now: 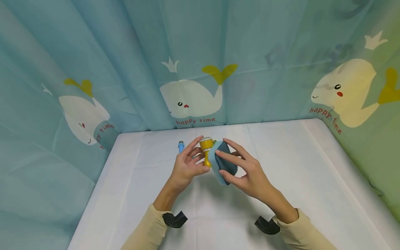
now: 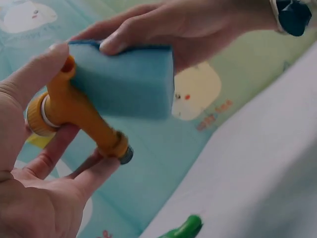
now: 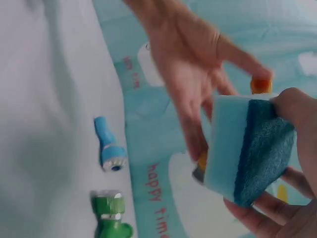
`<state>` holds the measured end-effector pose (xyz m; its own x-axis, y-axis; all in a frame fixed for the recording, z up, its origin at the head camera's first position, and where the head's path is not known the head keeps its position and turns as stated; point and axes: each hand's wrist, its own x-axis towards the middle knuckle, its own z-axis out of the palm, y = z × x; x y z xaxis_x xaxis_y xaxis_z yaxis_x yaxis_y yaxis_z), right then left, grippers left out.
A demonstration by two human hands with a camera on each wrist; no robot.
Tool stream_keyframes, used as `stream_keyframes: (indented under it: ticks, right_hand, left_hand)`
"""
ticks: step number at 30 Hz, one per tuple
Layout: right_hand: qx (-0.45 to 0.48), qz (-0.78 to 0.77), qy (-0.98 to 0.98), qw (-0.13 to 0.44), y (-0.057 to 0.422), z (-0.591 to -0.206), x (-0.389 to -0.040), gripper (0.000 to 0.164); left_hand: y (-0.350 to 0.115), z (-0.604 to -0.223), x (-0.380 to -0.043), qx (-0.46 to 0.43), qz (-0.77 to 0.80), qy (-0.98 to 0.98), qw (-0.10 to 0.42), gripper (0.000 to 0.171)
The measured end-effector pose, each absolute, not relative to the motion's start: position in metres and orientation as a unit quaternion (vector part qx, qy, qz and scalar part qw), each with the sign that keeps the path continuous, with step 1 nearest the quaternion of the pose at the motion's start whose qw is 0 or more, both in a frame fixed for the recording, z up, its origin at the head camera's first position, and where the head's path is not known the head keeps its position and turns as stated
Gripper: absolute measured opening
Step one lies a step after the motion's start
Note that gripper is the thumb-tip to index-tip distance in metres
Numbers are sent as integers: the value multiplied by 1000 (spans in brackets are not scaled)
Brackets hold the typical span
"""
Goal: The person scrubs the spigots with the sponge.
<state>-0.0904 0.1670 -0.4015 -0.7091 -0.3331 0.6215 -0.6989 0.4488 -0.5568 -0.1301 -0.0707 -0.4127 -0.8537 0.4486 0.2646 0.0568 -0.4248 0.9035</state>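
Note:
My left hand [image 1: 184, 168] holds a yellow-orange plastic piece [image 1: 206, 145] with thumb and fingertips. The left wrist view shows this piece [image 2: 86, 113] as tap-shaped, with a ribbed cap, a pale ring and a dark tip. A two-layer sponge [image 1: 226, 162], light blue with a dark blue scouring side, is gripped by my right hand [image 1: 254, 173]. Its light blue side [image 2: 124, 84] faces the orange piece and overlaps it in the left wrist view. In the right wrist view the sponge [image 3: 267, 151] hides most of that piece.
Farther back on the white-covered table [image 1: 150, 194] lie a blue plastic piece [image 3: 109, 146] and a green one [image 3: 110, 208], near the far edge. A light blue curtain [image 1: 193, 41] with whale prints surrounds the table. Black wrist mounts [image 1: 175, 219] sit at both sleeves.

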Motion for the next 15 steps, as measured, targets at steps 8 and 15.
stream_keyframes:
  ticks: [8,15]
  right_hand:
    - [260,362,-871,207,177,-407,-96,57]
    - [268,367,-882,128,182,-398,-100,54]
  left_hand:
    - [-71,-411,-129,261,812,503,139,101]
    - [-72,-413,-130,289,798,507,147,99]
